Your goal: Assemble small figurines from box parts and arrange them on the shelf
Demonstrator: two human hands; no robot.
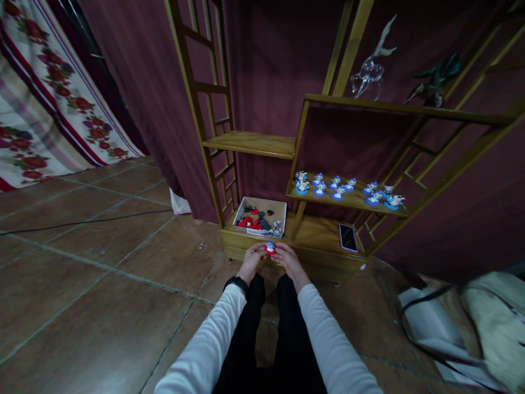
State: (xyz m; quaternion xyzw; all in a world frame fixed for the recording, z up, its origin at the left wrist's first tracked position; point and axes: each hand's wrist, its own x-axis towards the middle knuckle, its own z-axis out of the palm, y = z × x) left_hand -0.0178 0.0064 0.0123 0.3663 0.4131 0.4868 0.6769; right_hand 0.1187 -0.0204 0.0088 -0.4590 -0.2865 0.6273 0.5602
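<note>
Both my hands meet in front of a low wooden shelf unit (324, 253). My left hand (251, 260) and my right hand (287, 259) pinch a small figurine (270, 247) with a red base and a blue-white top between their fingertips. Just beyond them an open cardboard box (277, 208) holds red and dark small parts. On the shelf up to the right, several blue-and-white figurines (338, 191) stand in rows on blue bases.
A black phone (348, 237) lies on the bottom shelf at right. A clear glass deer (371, 68) and a dark green figure (437, 76) stand on the top shelf. A bag with straps (471, 328) lies on the tiled floor at right; a cable (82, 223) crosses the floor at left.
</note>
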